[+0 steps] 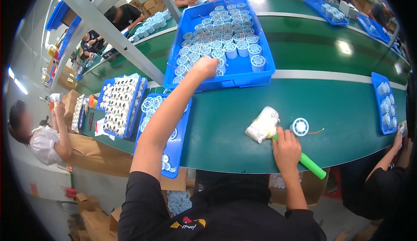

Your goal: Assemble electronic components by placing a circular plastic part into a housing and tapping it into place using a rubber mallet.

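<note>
My right hand point(287, 149) is wrapped round the green grip of a mallet point(312, 166). The mallet's head, bundled in white padding point(264, 123), rests on the green bench. Just right of that head stands a light-blue round part point(299, 127) with a spoked top and a thin wire trailing right. My left hand point(206, 67) reaches over the near edge of a large blue tray point(236, 81). Its fingers curl down, closed, among rows of light-blue cylindrical parts point(230, 49); the fingertips and anything between them are hidden.
Left of me, a blue tray point(176, 156) holds light-blue rings, beside a stacked tray of white parts point(119, 104). A grey metal post point(147, 63) rises beside the large tray. At far right is another blue tray point(376, 87) with cylinders. Several people work around the bench.
</note>
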`<action>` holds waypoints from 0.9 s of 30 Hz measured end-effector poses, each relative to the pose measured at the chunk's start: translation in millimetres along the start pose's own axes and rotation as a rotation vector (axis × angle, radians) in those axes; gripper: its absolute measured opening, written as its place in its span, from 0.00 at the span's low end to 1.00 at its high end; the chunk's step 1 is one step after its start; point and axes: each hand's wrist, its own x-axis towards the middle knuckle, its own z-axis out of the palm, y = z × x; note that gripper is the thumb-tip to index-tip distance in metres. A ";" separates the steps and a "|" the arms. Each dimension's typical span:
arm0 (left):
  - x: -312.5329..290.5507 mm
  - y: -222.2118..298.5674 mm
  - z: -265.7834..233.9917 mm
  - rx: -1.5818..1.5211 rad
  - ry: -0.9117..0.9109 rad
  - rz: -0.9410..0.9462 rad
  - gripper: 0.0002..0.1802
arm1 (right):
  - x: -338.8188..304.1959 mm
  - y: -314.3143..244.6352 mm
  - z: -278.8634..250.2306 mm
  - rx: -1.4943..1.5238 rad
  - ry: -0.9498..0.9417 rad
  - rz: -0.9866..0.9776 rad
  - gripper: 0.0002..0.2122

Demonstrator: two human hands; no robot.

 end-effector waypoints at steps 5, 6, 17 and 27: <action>-1.6 26.2 -12.2 -0.059 0.008 0.064 0.27 | -4.4 2.6 1.1 0.001 -0.011 0.038 0.26; 0.5 23.7 -10.7 -0.063 0.022 0.052 0.23 | -3.5 4.0 1.5 -0.009 -0.005 0.037 0.26; 6.1 17.0 -5.6 -0.154 0.214 0.001 0.22 | -1.5 -0.2 6.4 -0.014 0.034 0.010 0.24; -121.0 26.7 -108.3 -0.241 0.563 0.074 0.27 | -4.7 1.6 0.7 -0.016 0.007 0.022 0.22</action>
